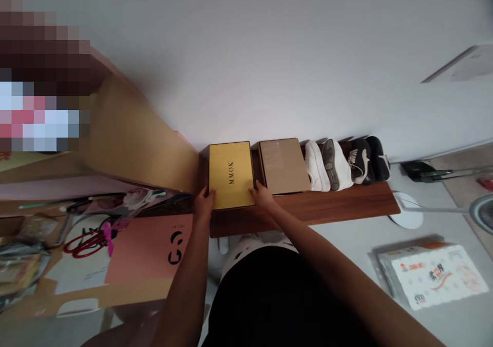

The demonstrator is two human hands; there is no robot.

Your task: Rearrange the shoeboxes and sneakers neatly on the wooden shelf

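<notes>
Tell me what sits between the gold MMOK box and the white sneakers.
In the head view, a plain cardboard box lies between the gold MMOK box and the white sneakers, all on the wooden shelf.

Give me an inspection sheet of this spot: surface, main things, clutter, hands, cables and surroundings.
surface: wooden shelf, brown top
job's things: gold box marked MMOK, lying flat on the shelf
clutter: cardboard box beside it, then a row of sneakers; pink card to the left
grips: left hand and right hand touch opposite edges of the gold box
cables: red cord, looped, at left
surroundings: white wall, tissue pack, fan
</notes>
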